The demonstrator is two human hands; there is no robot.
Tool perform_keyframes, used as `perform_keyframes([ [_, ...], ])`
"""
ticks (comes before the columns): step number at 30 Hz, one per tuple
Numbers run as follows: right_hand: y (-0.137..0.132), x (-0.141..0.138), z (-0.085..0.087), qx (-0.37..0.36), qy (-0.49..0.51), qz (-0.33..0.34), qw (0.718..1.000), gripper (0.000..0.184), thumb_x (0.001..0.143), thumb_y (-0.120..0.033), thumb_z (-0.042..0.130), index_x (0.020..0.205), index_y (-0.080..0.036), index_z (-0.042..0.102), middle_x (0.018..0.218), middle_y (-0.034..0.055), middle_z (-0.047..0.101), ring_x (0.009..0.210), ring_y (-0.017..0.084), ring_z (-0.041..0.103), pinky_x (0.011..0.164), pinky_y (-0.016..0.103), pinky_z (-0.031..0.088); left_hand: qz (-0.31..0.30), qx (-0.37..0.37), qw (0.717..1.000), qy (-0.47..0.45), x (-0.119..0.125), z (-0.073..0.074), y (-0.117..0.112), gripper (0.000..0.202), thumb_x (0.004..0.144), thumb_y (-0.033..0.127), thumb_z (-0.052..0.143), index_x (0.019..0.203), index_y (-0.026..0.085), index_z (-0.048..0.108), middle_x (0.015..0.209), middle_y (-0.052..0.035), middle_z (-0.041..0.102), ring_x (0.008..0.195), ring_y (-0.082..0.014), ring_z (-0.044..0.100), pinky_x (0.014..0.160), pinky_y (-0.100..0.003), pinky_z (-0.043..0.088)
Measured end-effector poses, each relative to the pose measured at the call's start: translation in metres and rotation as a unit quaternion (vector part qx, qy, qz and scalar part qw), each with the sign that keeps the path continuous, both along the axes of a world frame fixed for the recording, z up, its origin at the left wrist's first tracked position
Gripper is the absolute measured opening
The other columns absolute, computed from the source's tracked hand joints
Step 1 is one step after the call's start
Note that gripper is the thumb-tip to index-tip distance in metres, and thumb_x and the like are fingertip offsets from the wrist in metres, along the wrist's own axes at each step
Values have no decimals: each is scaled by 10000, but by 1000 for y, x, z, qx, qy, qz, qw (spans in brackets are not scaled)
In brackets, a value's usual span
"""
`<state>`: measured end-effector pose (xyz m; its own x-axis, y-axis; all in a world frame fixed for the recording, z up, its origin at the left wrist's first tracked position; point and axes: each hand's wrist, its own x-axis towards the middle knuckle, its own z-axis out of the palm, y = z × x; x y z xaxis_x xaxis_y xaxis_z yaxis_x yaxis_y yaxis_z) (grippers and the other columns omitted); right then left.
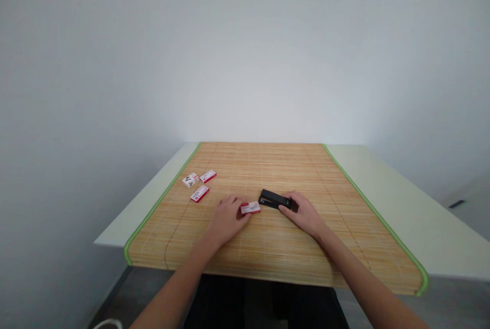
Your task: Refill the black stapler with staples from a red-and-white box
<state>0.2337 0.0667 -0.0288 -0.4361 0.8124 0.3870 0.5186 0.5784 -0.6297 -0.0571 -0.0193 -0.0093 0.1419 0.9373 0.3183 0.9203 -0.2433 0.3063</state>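
Between the thumb and fingers of my left hand (226, 218) is a small red and white box (250, 208), low over the bamboo mat or resting on it; I cannot tell which. Just to its right lies a black stapler (273, 199), its front end pointing left. My right hand (304, 212) grips the stapler's rear end, thumb on the near side and fingers on the far side. A narrow gap separates the box from the stapler.
Two more red and white boxes (199, 194) (208, 176) and a white box with dark pictures (190, 180) lie on the mat's left part. The green-edged bamboo mat (268, 252) covers the middle of a white table (413, 211). Walls stand behind and beside it.
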Motion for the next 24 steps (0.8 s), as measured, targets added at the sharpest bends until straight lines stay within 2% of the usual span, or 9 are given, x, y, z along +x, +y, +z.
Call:
perform_keyframes([
  [4, 2, 0, -2, -3, -7, 0, 1000, 245, 921, -379, 639, 1110, -230, 685, 1036, 61, 699, 955, 236, 637, 857, 368, 503, 163, 31, 984, 72, -64, 1, 37, 355, 933, 443, 603, 1238, 272, 667, 1201, -101, 657, 1190, -319, 534, 1035, -462, 362],
  [7, 2, 1, -1, 6, -19, 0, 1000, 246, 929, -377, 631, 1117, -226, 682, 1040, 66, 692, 957, 239, 632, 852, 368, 507, 265, 62, 956, 104, -94, 0, 49, 448, 930, 511, 581, 1257, 212, 647, 1273, -159, 625, 1228, -365, 497, 1033, -497, 348],
  [9, 0, -1, 1, 21, -28, 1, 999, 260, 943, -369, 617, 1155, -229, 675, 1076, 73, 684, 998, 244, 626, 894, 379, 502, 307, 72, 942, 114, -105, -5, 49, 510, 920, 565, 571, 1258, 188, 639, 1297, -188, 606, 1236, -385, 481, 1020, -506, 352],
  [13, -13, -17, 4, 37, -41, 2, 998, 299, 983, -354, 567, 1251, -241, 639, 1138, 86, 654, 1064, 250, 611, 963, 392, 486, 327, 82, 935, 111, -116, -18, 38, 562, 931, 609, 525, 1320, 212, 607, 1268, -181, 605, 1207, -379, 488, 1004, -502, 361],
  [16, -25, -52, 2, 19, -50, 2, 999, 314, 994, -366, 553, 1272, -237, 618, 1137, 89, 640, 1053, 249, 614, 951, 381, 492, 352, 82, 927, 100, -123, -26, 30, 519, 957, 609, 457, 1196, 199, 667, 1220, -174, 601, 1177, -374, 498, 987, -500, 368],
  [20, -36, -127, -1, -2, -65, -18, 998, 513, 981, -425, 565, 1442, -211, 493, 1254, 125, 602, 1118, 278, 597, 995, 411, 474, 379, 63, 921, 69, -130, -29, 27, 485, 941, 603, 464, 1010, 177, 684, 1161, -173, 595, 1170, -375, 494, 970, -480, 389],
  [24, -43, -212, 1, -20, -45, -64, 997, 565, 1007, -414, 485, 1496, -141, 416, 1364, 197, 551, 1211, 346, 538, 1059, 510, 407, 387, 60, 920, 30, -134, -31, 28, 448, 931, 553, 501, 1101, 170, 659, 1170, -167, 594, 1165, -369, 508, 970, -490, 412],
])
